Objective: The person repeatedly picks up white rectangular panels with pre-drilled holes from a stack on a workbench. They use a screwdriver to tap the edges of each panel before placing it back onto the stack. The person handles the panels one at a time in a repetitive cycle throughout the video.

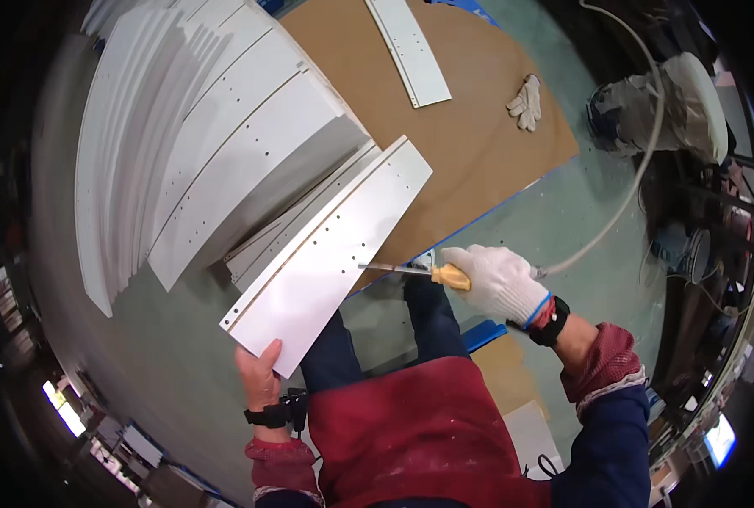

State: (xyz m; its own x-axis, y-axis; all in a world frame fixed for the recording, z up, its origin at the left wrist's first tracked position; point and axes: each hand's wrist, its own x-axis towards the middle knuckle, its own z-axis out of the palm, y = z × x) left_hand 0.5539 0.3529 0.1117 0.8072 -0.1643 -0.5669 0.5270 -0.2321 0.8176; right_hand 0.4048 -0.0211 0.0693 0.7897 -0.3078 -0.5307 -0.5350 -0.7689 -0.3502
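You're mid-piece, looks like: the white panel (pixel 343 237) lies slanted in front of you, above your lap, and the tip of the yellow-handled tool (pixel 451 277) is at its face, right by a few dark holes; can't tell if it touches. Your bare left hand (pixel 258 377) pinches the panel's near corner, thumb on top, other fingers mostly hidden. Your gloved right hand (pixel 497 281) is wrapped round the tool's handle. Holes and groove in this panel are already cut; how many holes are dealt with, can't tell. One loose panel (pixel 411 55) lies apart on the brown board (pixel 487 161), maybe finished, maybe not. The big panel stack (pixel 250 127) at your left suggests plenty of pieces, but nothing marks done from undone. Materials: panels are flat, long, smooth and white with a slight sheen, a thin brown groove along one long edge; tool has a slim straight metal shaft and a stubby handle; hose (pixel 652 135) is pale, flexible, curving down to your right hand; board is matte, plain brown; spare glove (pixel 526 103) on it is soft, off-white, crumpled fabric.
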